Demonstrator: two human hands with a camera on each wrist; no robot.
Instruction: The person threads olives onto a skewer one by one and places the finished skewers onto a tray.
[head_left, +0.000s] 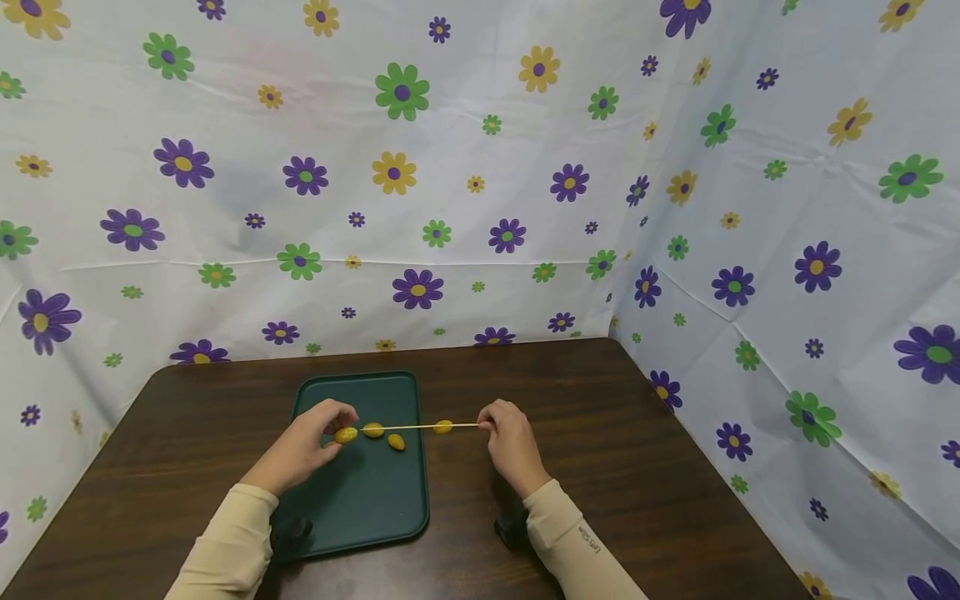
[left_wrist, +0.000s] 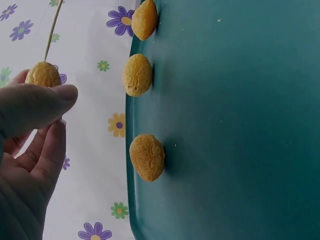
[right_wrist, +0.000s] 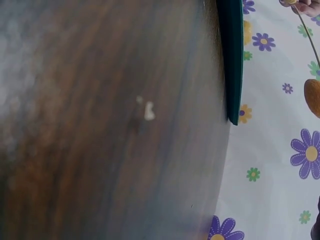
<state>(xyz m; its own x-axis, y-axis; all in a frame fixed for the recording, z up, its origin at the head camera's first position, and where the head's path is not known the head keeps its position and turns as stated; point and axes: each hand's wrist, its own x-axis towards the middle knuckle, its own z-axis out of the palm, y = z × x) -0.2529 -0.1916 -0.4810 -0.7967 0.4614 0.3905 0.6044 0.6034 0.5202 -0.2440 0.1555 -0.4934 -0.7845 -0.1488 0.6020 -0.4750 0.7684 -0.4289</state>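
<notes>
My left hand [head_left: 303, 446] holds a small wrinkled yellow oval fruit [left_wrist: 44, 75] between thumb and fingers, above the tray. The end of a thin wooden skewer [head_left: 408, 427] meets that fruit. At the skewer's other end, my right hand [head_left: 512, 442] pinches it over the table. Another yellow fruit [head_left: 443, 427] sits along the skewer nearer the right hand, seen in the air in the right wrist view. Similar fruits [left_wrist: 137, 75] lie on the dark green tray [head_left: 367, 500], three of them showing in the left wrist view.
The tray rests on a dark brown wooden table [head_left: 600, 467], left of its middle. A white curtain [head_left: 480, 150] printed with flowers stands behind the table and along its right side. Small pale crumbs [right_wrist: 149, 110] lie on the tabletop in the right wrist view.
</notes>
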